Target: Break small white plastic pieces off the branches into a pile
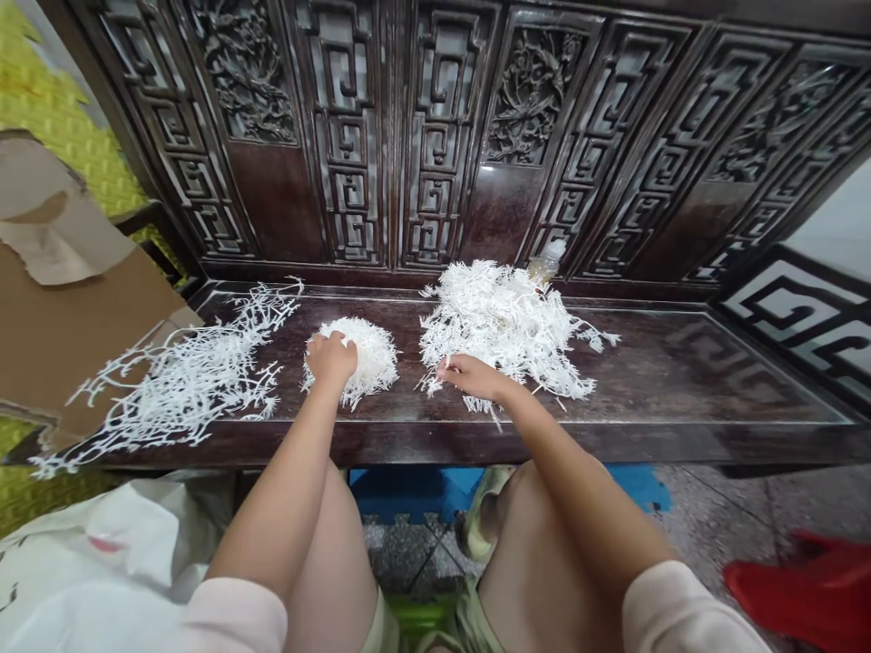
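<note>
My left hand (332,356) rests on a small rounded pile of short white plastic sprigs (371,356), its fingers apart and bent down into the pile, the tips partly hidden. My right hand (471,375) is closed in a pinch on a small white branched plastic sprig (433,381) at the near left edge of a larger heap of white branched sprigs (507,317). Off to the left lies a loose bundle of long white plastic branches (197,376), partly hanging over the bench's front edge.
The dark wooden bench (667,363) has a carved openwork back. A small clear bottle with a white cap (546,261) stands behind the large heap. Cardboard (88,313) lies at the left, a white bag (109,562) below it. A red plastic object (803,580) is on the floor at right.
</note>
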{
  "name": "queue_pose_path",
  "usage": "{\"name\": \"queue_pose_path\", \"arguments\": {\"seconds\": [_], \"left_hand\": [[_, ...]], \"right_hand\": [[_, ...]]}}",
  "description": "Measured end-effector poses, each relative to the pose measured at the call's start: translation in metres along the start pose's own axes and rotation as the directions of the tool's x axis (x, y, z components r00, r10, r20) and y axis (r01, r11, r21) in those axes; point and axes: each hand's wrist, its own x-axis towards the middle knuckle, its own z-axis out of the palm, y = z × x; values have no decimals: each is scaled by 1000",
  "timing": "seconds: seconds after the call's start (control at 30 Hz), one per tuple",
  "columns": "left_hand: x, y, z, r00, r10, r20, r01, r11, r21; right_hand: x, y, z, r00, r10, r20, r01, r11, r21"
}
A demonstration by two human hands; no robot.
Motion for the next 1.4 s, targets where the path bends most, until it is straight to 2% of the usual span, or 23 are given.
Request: {"name": "queue_pose_path", "arguments": {"seconds": [0.07,0.1,0.13,0.17,0.23,0.27,0.3,0.37,0.4,0.53,0.7,0.83,0.93,1.07,1.17,1.23,1.3,1.4], "left_hand": [[-11,13,-6,989,148,9,-146,983,-113],[-18,21,-8,963,265,52,-249,945,-210],[-25,28,-10,913,395,105,-345,882,-321],[-33,35,-10,843,515,155,-412,804,-428],[-50,47,-10,696,677,237,-462,676,-574],[-57,51,-9,641,720,268,-467,642,-608],[-64,54,-7,600,745,291,-470,623,-625],[-74,57,-3,559,762,326,-480,619,-622],[-77,58,-1,557,757,340,-491,631,-600],[-81,58,3,606,710,357,-556,700,-448],[-83,62,7,591,723,357,-647,689,-325],[-86,64,9,630,661,407,-547,750,-371],[-87,63,11,628,639,444,-496,769,-403],[-85,63,11,636,668,386,-476,734,-485],[-82,63,11,653,665,363,-396,708,-584],[-80,63,12,678,648,347,-346,698,-627],[-78,64,16,718,622,314,-337,704,-625],[-79,68,21,784,564,258,-333,734,-592]], "right_hand": [[-1,-1,1,1000,-16,21,15,1000,17],[-2,0,2,999,-21,35,20,999,32],[-2,0,2,998,-28,51,25,998,53],[-3,1,2,997,-35,69,30,997,75],[-4,2,2,994,-44,105,32,993,113],[-4,2,2,991,-48,123,32,991,127],[-4,2,2,989,-51,140,31,990,136],[-4,1,3,982,-57,178,30,989,147],[-4,1,3,979,-62,196,32,988,153],[-5,0,5,975,-47,216,16,989,144],[-7,3,0,989,-38,142,23,994,105],[-8,2,-1,985,-31,169,22,998,54],[-9,1,2,980,-13,199,11,1000,13],[-11,2,-1,980,-12,200,6,999,32],[-11,4,-9,983,-111,145,99,992,82],[-9,3,-13,980,-172,96,166,984,65],[-6,1,-12,985,-171,28,172,984,-44],[3,-2,-7,981,-147,-124,110,958,-264]]}}
